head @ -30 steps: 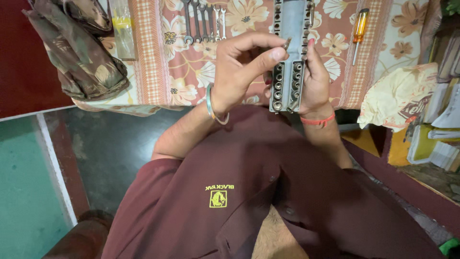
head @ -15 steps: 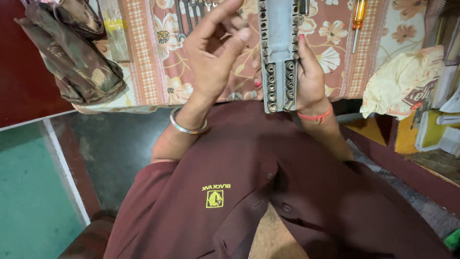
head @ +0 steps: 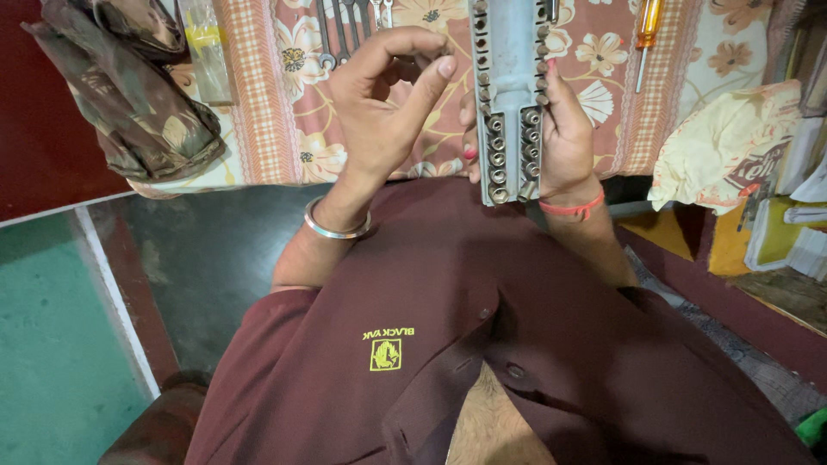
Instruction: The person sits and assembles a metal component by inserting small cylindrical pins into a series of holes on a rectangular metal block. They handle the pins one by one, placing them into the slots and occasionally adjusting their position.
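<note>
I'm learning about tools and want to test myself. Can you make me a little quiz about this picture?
1. Which hand holds the grey socket tray? A) the left one B) the right hand C) neither
2. True or false: the orange-handled screwdriver lies on the bare floor.
3. Fill in: the left hand has a silver ____ on its wrist.

Key
1. B. Its fingers wrap around the tray's edges.
2. False. It lies on the flowered cloth, near the spanners.
3. bangle
</note>
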